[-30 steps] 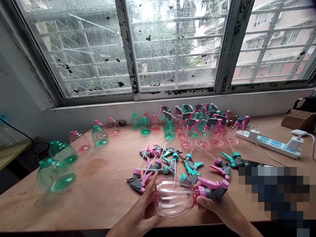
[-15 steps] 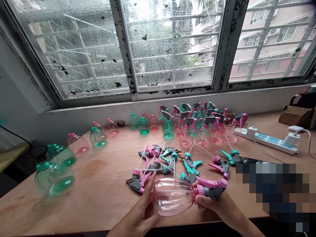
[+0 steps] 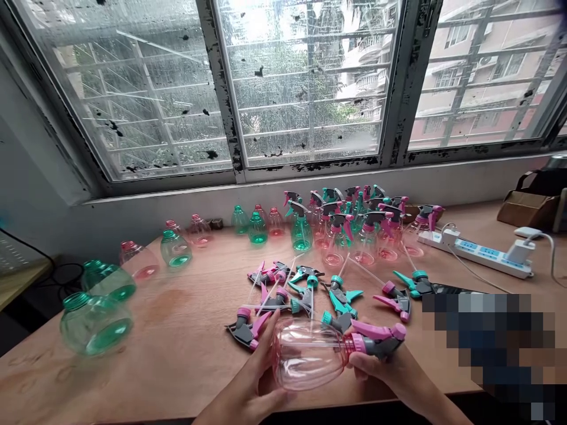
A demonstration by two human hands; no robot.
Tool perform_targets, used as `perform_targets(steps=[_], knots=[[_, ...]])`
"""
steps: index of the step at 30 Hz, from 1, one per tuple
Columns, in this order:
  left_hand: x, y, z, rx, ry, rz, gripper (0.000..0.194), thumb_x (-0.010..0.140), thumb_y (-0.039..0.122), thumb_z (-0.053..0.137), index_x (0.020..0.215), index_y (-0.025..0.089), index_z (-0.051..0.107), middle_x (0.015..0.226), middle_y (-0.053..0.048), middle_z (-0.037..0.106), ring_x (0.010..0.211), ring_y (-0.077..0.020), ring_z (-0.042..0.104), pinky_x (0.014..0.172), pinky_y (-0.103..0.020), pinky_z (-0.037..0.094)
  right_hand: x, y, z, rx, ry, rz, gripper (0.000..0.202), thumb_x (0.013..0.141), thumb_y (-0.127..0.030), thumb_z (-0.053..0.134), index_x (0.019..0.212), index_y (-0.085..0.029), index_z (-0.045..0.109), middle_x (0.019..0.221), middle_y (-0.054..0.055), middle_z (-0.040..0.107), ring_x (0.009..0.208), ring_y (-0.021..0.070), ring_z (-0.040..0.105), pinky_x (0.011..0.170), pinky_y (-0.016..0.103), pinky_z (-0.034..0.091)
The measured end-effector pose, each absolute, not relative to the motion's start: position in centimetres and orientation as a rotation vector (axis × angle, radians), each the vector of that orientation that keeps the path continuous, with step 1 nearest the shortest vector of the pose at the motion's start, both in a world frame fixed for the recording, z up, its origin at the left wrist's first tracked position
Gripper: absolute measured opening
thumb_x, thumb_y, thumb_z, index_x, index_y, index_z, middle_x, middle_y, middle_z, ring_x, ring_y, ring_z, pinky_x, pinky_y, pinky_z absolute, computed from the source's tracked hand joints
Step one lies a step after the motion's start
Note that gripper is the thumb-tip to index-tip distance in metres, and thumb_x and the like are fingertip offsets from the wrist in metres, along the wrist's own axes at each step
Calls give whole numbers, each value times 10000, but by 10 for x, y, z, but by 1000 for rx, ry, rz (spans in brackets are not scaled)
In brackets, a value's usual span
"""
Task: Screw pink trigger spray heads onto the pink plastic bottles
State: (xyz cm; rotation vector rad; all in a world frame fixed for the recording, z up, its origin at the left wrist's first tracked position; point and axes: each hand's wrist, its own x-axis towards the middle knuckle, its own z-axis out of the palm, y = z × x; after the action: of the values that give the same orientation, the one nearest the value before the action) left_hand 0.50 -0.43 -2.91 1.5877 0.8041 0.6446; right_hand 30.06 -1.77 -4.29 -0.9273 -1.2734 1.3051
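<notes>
A clear pink bottle (image 3: 308,357) lies sideways in the air over the table's front edge, its base to the left. My left hand (image 3: 254,378) is wrapped round the base end. At the neck, my right hand (image 3: 381,366) grips the pink collar of a pink and grey spray head (image 3: 378,337), which sits on the bottle's mouth with its tube inside. Behind the bottle, loose pink (image 3: 243,330) and green spray heads (image 3: 341,298) are strewn on the table, tubes crossing.
Open green (image 3: 97,324) and pink bottles (image 3: 139,260) stand at the left and back. Bottles with spray heads (image 3: 365,239) crowd the back centre. A white power strip (image 3: 482,254) and a brown bag (image 3: 529,203) are at the right, above a blurred patch.
</notes>
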Motion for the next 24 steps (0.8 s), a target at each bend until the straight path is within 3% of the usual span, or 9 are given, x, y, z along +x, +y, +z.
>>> perform_targets(steps=[5, 9, 16, 19, 24], knots=[[4, -1, -34, 1556, 711, 655, 1101, 847, 391, 787, 1585, 432, -28, 1738, -37, 74, 1548, -387, 231, 1248, -582, 193, 300, -17, -44, -931, -1280, 1315, 341, 765, -468, 842, 851, -189, 666, 626, -45, 622, 539, 131, 548, 556, 269, 467], [4, 0, -33, 1532, 755, 635, 951, 876, 423, 745, 1594, 412, 121, 1743, 4, -20, 1581, -354, 121, 1270, -544, 153, 301, -17, -43, -914, -1283, 1316, 318, 776, -447, 840, 833, -185, 668, 635, -42, 622, 553, 135, 558, 559, 265, 474], [10, -5, -21, 1586, 813, 646, 1019, 899, 449, 716, 1570, 463, -51, 1734, 16, 105, 1556, -299, 245, 1286, -465, 141, 301, -18, -40, -932, -1297, 1300, 310, 784, -457, 825, 829, -194, 667, 612, -36, 622, 543, 151, 555, 574, 290, 474], [10, -4, -21, 1543, 783, 658, 1070, 848, 464, 769, 1581, 428, -9, 1734, 7, 121, 1572, -316, 190, 1285, -475, 143, 300, -18, -40, -940, -1292, 1306, 313, 767, -456, 835, 838, -200, 668, 612, -49, 612, 534, 144, 549, 552, 277, 462], [9, -5, -23, 1494, 804, 652, 989, 830, 466, 782, 1590, 397, 152, 1739, 45, -21, 1593, -327, 14, 1288, -501, 86, 299, -18, -43, -938, -1233, 1328, 331, 745, -452, 861, 850, -189, 690, 642, -35, 643, 534, 144, 584, 543, 269, 470]])
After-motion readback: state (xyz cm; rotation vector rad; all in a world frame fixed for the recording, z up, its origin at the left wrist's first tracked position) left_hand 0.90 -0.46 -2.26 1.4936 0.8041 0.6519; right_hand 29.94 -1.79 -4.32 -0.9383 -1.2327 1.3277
